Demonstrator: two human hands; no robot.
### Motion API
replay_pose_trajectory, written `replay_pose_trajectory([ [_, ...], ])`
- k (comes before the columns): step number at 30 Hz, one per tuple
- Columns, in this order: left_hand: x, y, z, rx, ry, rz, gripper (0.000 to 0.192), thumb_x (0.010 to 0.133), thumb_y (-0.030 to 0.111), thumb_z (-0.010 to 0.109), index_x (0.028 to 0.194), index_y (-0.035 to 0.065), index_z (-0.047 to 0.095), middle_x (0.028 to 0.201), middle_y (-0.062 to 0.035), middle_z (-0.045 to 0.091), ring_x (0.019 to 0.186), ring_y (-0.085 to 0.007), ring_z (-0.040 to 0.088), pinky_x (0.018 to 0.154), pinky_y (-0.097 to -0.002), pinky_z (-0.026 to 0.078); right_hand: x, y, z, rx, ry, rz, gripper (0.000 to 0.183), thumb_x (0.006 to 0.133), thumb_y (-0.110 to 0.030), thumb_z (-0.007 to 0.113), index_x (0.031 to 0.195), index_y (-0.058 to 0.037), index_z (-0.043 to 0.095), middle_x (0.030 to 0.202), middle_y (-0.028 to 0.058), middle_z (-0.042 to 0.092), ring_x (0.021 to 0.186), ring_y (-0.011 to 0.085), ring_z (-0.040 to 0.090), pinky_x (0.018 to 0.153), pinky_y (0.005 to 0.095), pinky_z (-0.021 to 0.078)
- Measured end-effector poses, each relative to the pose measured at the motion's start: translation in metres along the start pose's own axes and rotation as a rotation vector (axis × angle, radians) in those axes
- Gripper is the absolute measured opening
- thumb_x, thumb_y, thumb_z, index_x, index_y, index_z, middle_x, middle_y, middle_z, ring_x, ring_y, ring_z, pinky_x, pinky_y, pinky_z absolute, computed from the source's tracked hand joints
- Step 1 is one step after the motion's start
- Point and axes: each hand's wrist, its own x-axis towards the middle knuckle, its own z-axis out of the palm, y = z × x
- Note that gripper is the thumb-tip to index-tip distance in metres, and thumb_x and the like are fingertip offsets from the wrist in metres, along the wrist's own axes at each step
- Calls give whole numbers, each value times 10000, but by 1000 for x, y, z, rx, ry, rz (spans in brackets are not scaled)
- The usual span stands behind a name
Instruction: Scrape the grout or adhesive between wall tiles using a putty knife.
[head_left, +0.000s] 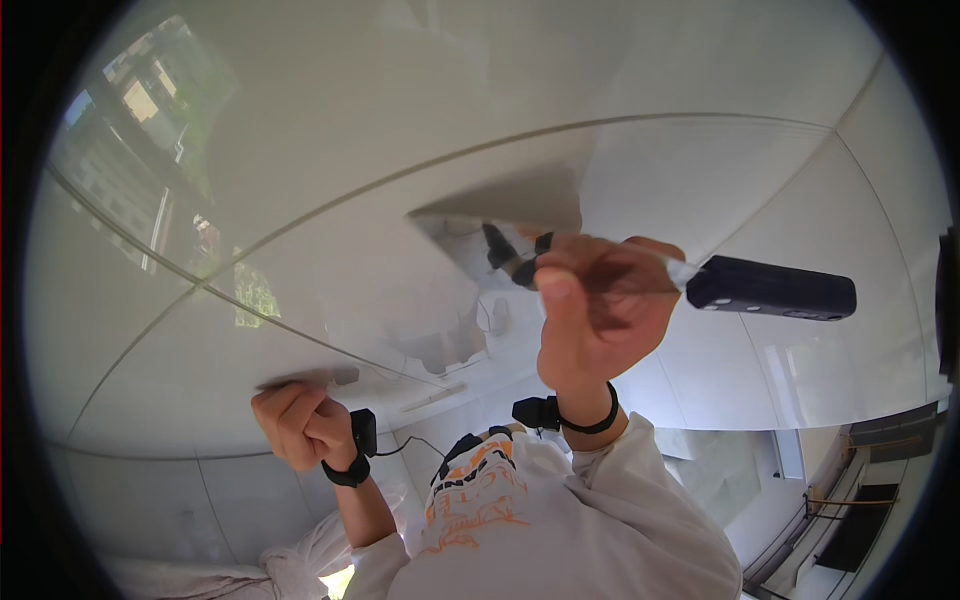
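Note:
My right hand (611, 315) pinches what looks like a kitchen knife by its broad, shiny blade (480, 251). The black riveted handle (772, 289) points right, outside the fist. The blade's tip points left, close to the glossy white tiles (420, 300); whether it touches them, I cannot tell. Part of the blade blurs into reflections. Lower left, my left hand (300, 424) is curled into a loose fist with nothing visible in it. It is near the tiles, and contact is unclear. Brownish joints (450, 155) run between the tiles.
Black straps with small boxes sit on both wrists, the left strap (364, 442) trailing a cable (412, 441). Clear plastic sheeting (307, 551) is bunched at lower left. A dark rack-like structure (855, 510) stands at lower right. Window reflections (142, 97) show on the tiles.

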Motion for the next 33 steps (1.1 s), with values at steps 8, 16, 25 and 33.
replay_pose_trajectory([
  [8, 1, 2, -3, -32, 15, -37, 227, 648, -109, 421, 682, 41, 587, 666, -87, 545, 563, -241, 451, 511, -321, 349, 24, -6, -26, -64, -155, -45, 312, 779, 73, 718, 974, -2, 486, 884, 148, 632, 697, 188, 650, 604, 248, 488],
  [16, 3, 2, -8, -31, 11, -39, 224, 623, -112, 428, 687, 36, 584, 662, -89, 544, 560, -241, 449, 515, -318, 347, 35, -21, -33, -112, -294, 26, 190, 774, 60, 723, 888, 10, 579, 832, 98, 668, 725, 149, 655, 641, 232, 485],
  [25, 7, 1, -6, -29, 48, -22, 224, 611, -104, 424, 675, 35, 586, 642, -89, 542, 546, -235, 442, 501, -316, 340, 31, -23, -35, -137, -477, 143, 154, 789, 43, 699, 831, -15, 563, 839, 113, 699, 666, 163, 640, 612, 220, 479],
  [33, -2, -2, -11, -22, 49, -47, 250, 578, -90, 411, 672, 35, 606, 639, -86, 560, 540, -223, 445, 481, -296, 330, 40, -22, -13, -137, -283, -117, 295, 778, 56, 719, 917, 46, 458, 912, 150, 603, 591, 180, 592, 528, 261, 476],
])
